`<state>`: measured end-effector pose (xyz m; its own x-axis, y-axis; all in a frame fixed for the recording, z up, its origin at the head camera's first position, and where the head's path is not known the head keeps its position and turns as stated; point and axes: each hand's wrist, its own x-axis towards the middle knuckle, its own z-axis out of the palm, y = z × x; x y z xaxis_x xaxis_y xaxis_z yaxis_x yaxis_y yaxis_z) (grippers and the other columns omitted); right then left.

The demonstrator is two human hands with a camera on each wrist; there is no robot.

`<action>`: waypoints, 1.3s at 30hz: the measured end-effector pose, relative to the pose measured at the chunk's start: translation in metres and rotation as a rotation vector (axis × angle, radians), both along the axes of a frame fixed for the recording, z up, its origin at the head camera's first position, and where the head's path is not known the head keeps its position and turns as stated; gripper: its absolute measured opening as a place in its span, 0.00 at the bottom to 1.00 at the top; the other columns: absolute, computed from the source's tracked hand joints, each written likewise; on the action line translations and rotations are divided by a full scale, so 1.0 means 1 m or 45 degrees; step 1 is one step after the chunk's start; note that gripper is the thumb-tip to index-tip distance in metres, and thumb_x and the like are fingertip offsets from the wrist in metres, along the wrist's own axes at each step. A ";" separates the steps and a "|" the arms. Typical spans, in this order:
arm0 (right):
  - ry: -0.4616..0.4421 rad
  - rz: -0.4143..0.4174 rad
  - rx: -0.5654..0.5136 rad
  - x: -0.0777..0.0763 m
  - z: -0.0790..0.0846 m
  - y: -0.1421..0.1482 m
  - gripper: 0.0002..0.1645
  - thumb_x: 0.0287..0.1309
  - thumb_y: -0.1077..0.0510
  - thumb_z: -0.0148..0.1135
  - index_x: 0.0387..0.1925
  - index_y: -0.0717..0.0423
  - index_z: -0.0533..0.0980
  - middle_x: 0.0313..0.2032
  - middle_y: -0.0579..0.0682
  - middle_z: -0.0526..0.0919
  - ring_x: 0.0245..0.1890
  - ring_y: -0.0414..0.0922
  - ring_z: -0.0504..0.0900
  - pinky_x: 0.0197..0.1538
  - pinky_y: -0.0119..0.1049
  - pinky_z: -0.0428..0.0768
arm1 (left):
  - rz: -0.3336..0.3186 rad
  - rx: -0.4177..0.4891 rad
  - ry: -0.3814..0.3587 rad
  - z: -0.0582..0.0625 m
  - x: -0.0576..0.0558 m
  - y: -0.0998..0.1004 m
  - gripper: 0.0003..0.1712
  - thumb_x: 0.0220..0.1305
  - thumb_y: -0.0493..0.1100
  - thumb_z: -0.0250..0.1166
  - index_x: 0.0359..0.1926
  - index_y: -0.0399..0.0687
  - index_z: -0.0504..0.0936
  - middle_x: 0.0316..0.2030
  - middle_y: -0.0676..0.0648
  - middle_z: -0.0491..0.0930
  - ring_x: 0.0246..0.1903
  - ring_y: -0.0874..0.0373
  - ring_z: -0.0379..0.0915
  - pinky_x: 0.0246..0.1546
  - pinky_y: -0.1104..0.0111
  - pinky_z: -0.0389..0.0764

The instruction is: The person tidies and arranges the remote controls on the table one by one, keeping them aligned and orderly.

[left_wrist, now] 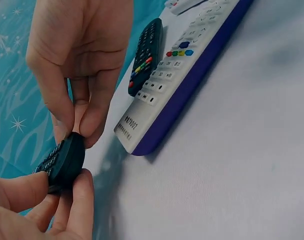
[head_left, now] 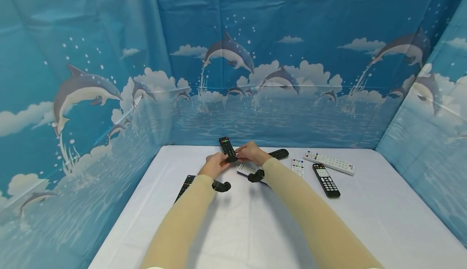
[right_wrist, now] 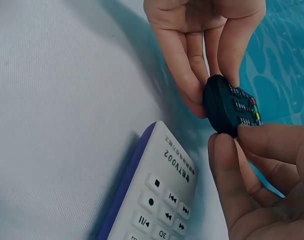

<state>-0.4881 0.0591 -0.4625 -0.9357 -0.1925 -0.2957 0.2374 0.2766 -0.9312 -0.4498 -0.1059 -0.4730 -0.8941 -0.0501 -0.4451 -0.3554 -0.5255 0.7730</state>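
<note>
Black remote control (head_left: pixel 228 149), rounded edges, small pale-marked keys, coloured row toward far end. Keypad faces the wearer. Pose: tilted, held off the desk (head_left: pixel 383 212) near its far edge, left of that edge's middle. Near end pinched by left hand (head_left: pixel 214 165) and right hand (head_left: pixel 249 153).

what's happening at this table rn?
A person is holding a black remote near the far edge of the white table, with the fingertips of both the left hand and the right hand. It looks to be off the tabletop. A white remote with purple sides lies below the right hand. Other black and white remotes lie to the right, and one more black remote lies on the left, partly hidden by the left sleeve.
</note>
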 end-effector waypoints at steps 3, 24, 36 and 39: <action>0.005 0.011 -0.025 0.002 0.001 0.001 0.19 0.61 0.70 0.65 0.55 0.63 0.81 0.53 0.62 0.82 0.43 0.49 0.87 0.51 0.43 0.84 | -0.030 -0.017 0.022 0.001 -0.001 -0.003 0.27 0.68 0.24 0.56 0.68 0.25 0.66 0.65 0.29 0.68 0.64 0.42 0.70 0.59 0.59 0.77; -0.006 0.175 -0.279 0.025 0.000 0.002 0.39 0.61 0.71 0.62 0.73 0.55 0.65 0.52 0.64 0.81 0.47 0.54 0.86 0.59 0.52 0.79 | -0.272 -0.189 0.161 0.003 0.021 -0.025 0.24 0.71 0.27 0.57 0.67 0.28 0.71 0.65 0.29 0.70 0.63 0.40 0.70 0.58 0.59 0.78; -0.005 0.214 -0.296 0.056 -0.002 -0.017 0.53 0.55 0.74 0.64 0.78 0.52 0.53 0.47 0.63 0.84 0.45 0.53 0.86 0.59 0.52 0.79 | -0.308 -0.470 0.161 0.002 0.041 -0.043 0.22 0.70 0.28 0.60 0.63 0.28 0.74 0.60 0.30 0.75 0.57 0.42 0.77 0.50 0.60 0.83; 0.015 0.204 -0.274 0.066 -0.004 -0.023 0.54 0.54 0.74 0.65 0.78 0.52 0.54 0.45 0.62 0.85 0.43 0.52 0.86 0.57 0.51 0.80 | -0.340 -0.523 0.184 0.002 0.050 -0.050 0.22 0.69 0.27 0.59 0.63 0.27 0.74 0.59 0.28 0.75 0.56 0.41 0.78 0.50 0.59 0.83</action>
<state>-0.4226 0.0359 -0.4668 -0.8912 -0.3961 -0.2213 0.1955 0.1050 -0.9751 -0.4002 -0.1556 -0.4711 -0.9506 0.0436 -0.3074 -0.3099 -0.0736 0.9479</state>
